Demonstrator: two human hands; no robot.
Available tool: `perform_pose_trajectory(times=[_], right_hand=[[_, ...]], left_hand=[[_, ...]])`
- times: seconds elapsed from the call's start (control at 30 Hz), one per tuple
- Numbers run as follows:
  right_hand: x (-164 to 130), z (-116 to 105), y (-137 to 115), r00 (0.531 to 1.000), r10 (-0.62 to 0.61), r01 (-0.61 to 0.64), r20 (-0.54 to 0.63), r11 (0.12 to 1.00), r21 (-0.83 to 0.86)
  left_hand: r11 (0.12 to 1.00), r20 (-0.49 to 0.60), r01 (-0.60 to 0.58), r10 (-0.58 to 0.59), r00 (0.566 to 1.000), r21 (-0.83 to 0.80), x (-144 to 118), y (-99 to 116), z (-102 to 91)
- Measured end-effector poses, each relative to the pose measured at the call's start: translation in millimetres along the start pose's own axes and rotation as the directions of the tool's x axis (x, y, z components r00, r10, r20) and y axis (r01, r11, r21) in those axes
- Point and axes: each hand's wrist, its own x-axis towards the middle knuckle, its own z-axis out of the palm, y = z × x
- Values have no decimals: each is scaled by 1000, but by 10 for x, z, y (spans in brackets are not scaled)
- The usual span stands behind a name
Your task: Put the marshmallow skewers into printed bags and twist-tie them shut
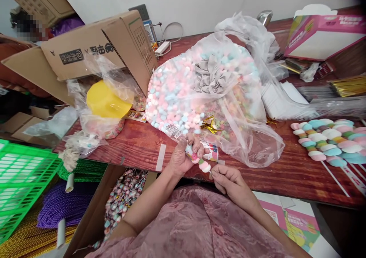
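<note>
Head view shows, in front of the marshmallow bag (174, 94), the left hand (184, 157) holding a marshmallow skewer (204, 166); the right hand (228, 179) is pinching its stick end (211, 171).

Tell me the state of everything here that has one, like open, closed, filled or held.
Left hand: closed around the marshmallow stick
Right hand: fingers pinched at that stick's end
Marshmallow stick: threaded, held in both hands
Big clear bag: filled with marshmallows
Brown box: flap open
Other marshmallow sticks: threaded, piled together
Pink and white carton: folded into shape
Purple cords: bundled
</note>
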Motion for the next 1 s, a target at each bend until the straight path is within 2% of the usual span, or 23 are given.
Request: perform_pose_trajectory(times=[0.03,0.07,0.1,0.13,0.2,0.23,0.3,0.37,0.43,0.53,0.6,0.63,0.67,0.73,0.77,0.8,0.83,0.9,1.0], right_hand=[[4,7,11,994,-87,79,-63,991,-112],[14,5,19,968,-216,175,-131,948,-266],[30,-10,21,912,-374,266,-172,855,-446],[56,-40,14,833,-528,328,-166,713,-620],[127,-150,-32,673,-739,359,-43,377,-854],[168,-222,-72,618,-785,347,36,231,-909],[245,-374,-168,556,-815,316,162,27,-948],[299,-495,-254,524,-820,301,231,-76,-951],[326,-553,-295,508,-824,304,251,-101,-947],[339,-515,-253,518,-831,337,205,-22,-941],[341,-432,-192,546,-830,371,111,121,-921],[343,-380,-164,582,-812,387,38,236,-891],[347,-325,-143,642,-765,399,-42,381,-834],[364,-213,-120,804,-570,366,-170,699,-614],[378,-161,-117,878,-440,314,-190,827,-467],[396,-114,-116,929,-322,254,-181,913,-319],[415,-73,-118,960,-230,199,-159,961,-190],[452,-19,-125,981,-143,142,-132,990,-23],[467,-7,-136,976,-152,153,-155,988,-8]], left_hand=[[1000,-20,5,-4,1000,19,9,-15,2],[999,-39,9,-8,999,33,21,-31,3],[999,-52,16,-14,999,39,35,-45,3],[999,-57,24,-22,998,38,54,-53,3],[999,-56,38,-38,998,3,102,-46,3],[999,-56,39,-41,998,-33,129,-29,7],[991,-66,22,-30,997,-129,186,31,25],[978,-92,1,-20,996,-208,236,99,60],[971,-118,14,-43,992,-238,273,142,99],[970,-162,30,-71,984,-242,303,123,129],[974,-170,11,-50,984,-225,303,74,125],[978,-161,0,-34,986,-206,297,50,120],[983,-140,-2,-24,990,-183,287,27,116],[991,-88,14,-26,996,-132,259,-7,117],[993,-66,27,-34,997,-113,245,-20,121],[994,-48,36,-41,998,-101,233,-31,125],[994,-32,41,-44,998,-98,224,-38,125],[992,-7,43,-44,999,-117,219,-35,107],[987,-9,27,-29,1000,-161,234,50,32]])
